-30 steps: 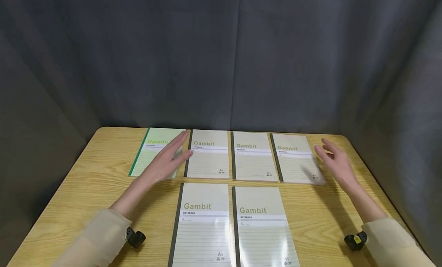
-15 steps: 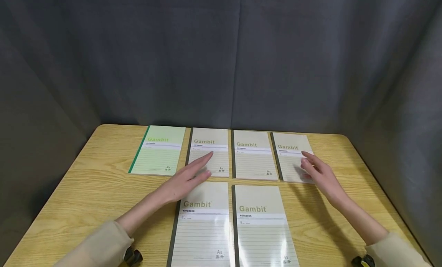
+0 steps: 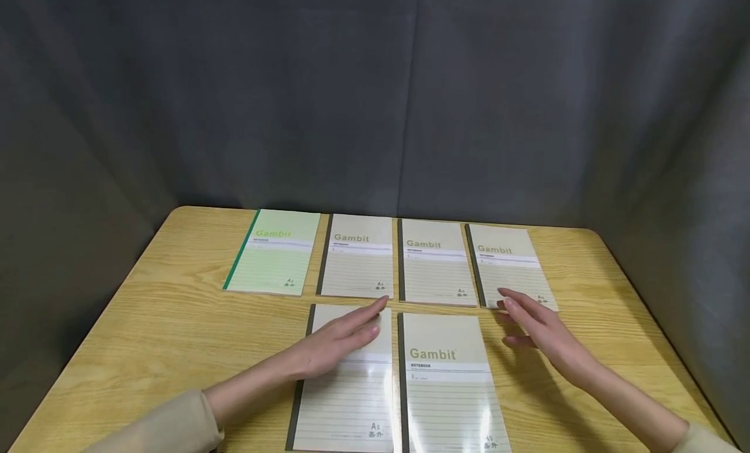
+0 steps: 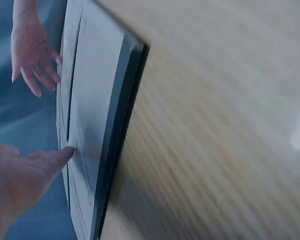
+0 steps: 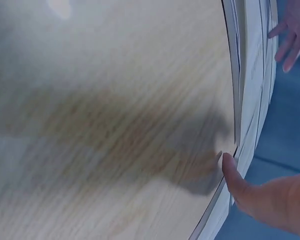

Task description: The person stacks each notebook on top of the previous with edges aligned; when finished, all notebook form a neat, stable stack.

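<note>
Several "Gambit" notebooks lie flat on a wooden table [image 3: 146, 323]. The back row has a green one [image 3: 271, 252] at the left and three beige ones [image 3: 357, 256] [image 3: 436, 263] [image 3: 508, 261]. Two beige ones lie in front [image 3: 346, 388] [image 3: 448, 384]. My left hand [image 3: 346, 339] is flat, fingers straight, over the top of the front left notebook [image 4: 97, 125]. My right hand [image 3: 536, 329] hovers with straight fingers just right of the front right notebook, below the back right one. Neither hand holds anything.
Grey curtains [image 3: 375, 95] close in the table on the back and both sides. Bare wood shows left of the notebooks and along the right edge [image 3: 638, 310]. Both wrist views are blurred, showing wood grain and notebook edges [image 5: 247, 75].
Both hands have drawn back from the back row toward me and inward: the left from the green notebook to the front left one, the right from the back right notebook to beside the front right one.
</note>
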Demonstrator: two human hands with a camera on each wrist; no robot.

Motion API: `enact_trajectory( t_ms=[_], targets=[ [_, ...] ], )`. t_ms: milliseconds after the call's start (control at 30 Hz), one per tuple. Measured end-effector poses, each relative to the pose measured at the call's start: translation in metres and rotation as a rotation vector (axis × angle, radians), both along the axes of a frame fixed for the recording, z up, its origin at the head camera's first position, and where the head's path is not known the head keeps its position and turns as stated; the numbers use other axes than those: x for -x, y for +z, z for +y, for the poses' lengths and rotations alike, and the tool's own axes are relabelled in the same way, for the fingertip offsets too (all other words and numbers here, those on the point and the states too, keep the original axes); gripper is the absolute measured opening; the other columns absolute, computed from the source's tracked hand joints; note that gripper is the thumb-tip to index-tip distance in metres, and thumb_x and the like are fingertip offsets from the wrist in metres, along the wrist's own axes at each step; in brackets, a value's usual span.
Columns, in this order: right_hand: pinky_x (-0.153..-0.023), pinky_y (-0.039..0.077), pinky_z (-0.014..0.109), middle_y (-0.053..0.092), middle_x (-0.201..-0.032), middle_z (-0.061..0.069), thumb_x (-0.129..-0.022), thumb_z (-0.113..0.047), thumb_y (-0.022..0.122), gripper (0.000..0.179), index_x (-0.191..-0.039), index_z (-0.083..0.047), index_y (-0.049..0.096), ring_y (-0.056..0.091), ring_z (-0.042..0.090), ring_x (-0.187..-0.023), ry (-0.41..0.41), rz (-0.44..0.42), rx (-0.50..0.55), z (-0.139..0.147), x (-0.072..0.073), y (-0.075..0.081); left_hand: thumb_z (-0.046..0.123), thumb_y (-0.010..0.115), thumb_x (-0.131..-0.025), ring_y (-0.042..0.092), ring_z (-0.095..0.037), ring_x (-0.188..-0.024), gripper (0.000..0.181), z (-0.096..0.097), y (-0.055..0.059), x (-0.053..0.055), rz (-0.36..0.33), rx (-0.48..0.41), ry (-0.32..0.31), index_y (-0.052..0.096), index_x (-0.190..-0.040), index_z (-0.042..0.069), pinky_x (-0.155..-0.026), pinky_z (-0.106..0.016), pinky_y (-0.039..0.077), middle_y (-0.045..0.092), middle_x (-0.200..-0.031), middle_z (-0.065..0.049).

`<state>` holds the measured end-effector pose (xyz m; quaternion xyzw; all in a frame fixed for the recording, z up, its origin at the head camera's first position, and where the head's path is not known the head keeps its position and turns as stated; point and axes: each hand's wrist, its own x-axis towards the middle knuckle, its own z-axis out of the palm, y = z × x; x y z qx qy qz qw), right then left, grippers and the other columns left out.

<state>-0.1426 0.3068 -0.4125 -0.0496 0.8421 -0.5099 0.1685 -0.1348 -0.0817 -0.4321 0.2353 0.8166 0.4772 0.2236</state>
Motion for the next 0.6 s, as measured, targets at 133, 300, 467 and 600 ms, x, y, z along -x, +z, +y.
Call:
enact_trajectory(
  t_ms=[133,300,467,600],
  targets=[
    [-0.093,0.061,0.033,0.026,-0.165,0.031,-0.112,-0.044,0.036,0.066,-0.163,-0.004,0.023,0.035,0.049,-0.149,-0.013,-0.049,-0.02,-0.009,-0.008,0.001,0.053,0.035,-0.109,0.021,-0.024,-0.16,0.064,0.007,0.002,-0.009,-0.072,-0.035,-0.017,0.017,-0.166,0.03,-0.13,-0.053,0.018,0.015,-0.173,0.007],
    [-0.111,0.049,0.054,0.026,-0.166,0.03,-0.112,-0.049,0.034,0.07,-0.162,0.0,0.025,0.032,0.049,-0.151,-0.026,-0.096,-0.097,-0.025,-0.018,0.004,0.058,0.032,-0.108,0.054,-0.031,-0.142,0.067,0.02,0.006,-0.021,-0.211,-0.096,-0.02,0.016,-0.166,0.029,-0.124,-0.046,0.035,0.015,-0.174,0.007],
    [-0.119,0.034,0.064,0.024,-0.166,0.031,-0.11,-0.052,0.034,0.076,-0.162,0.002,0.02,0.024,0.049,-0.154,-0.042,-0.198,-0.076,-0.033,-0.031,0.009,0.061,0.031,-0.107,0.056,-0.03,-0.14,0.07,0.034,0.005,-0.032,-0.275,-0.138,0.016,0.017,-0.166,0.028,-0.124,-0.049,0.036,0.015,-0.174,0.003],
    [-0.111,0.047,0.058,0.019,-0.167,0.031,-0.11,-0.051,0.039,0.077,-0.162,0.002,0.018,0.016,0.05,-0.155,-0.075,-0.289,0.017,-0.037,-0.04,0.012,0.06,0.034,-0.107,0.038,-0.03,-0.153,0.074,0.046,0.006,-0.04,-0.355,-0.21,0.055,0.019,-0.166,0.02,-0.118,-0.048,0.044,0.015,-0.175,-0.001]
  ],
)
